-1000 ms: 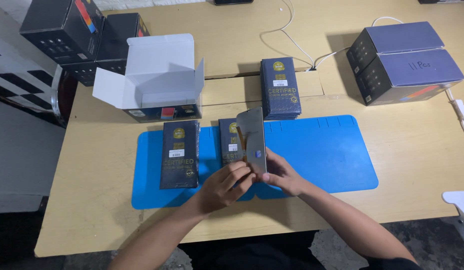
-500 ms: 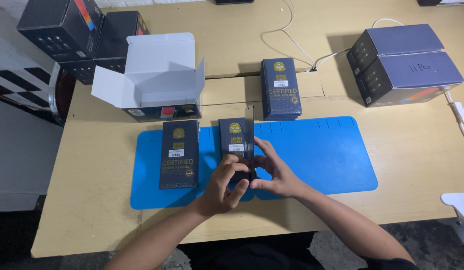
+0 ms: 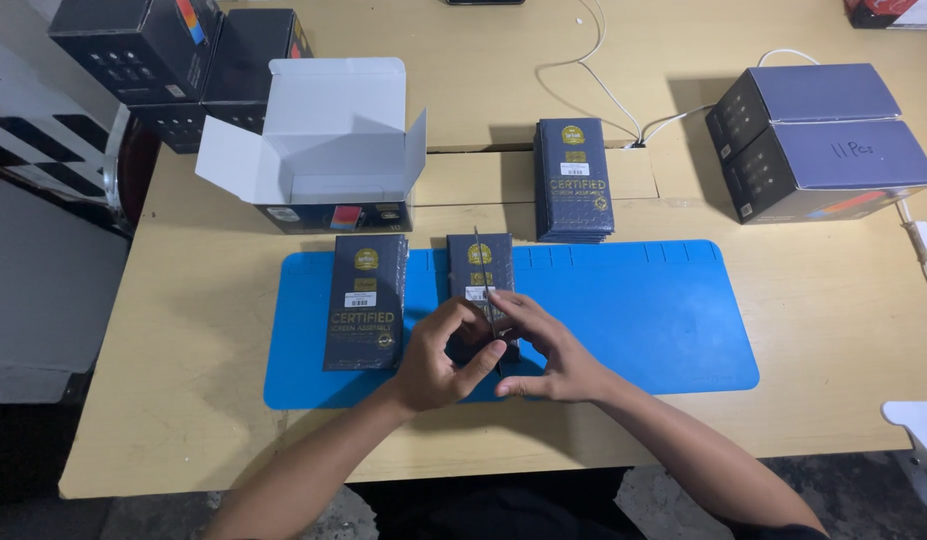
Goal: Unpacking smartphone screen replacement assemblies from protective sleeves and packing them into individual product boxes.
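Blue mat (image 3: pixel 643 320) cushions the flat dark box (image 3: pixel 480 275). Both hands, left (image 3: pixel 441 355) and right (image 3: pixel 548 350), pinch a thin panel (image 3: pixel 486 305) edge-on with their fingers, sparing its faces.

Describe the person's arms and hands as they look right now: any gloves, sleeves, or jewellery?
Both the left hand and the right hand are bare, with no gloves. No rings, watch or wristband show. The forearms are uncovered as far up as the picture shows them. A dark bit of clothing at the bottom right corner may be a sleeve edge.
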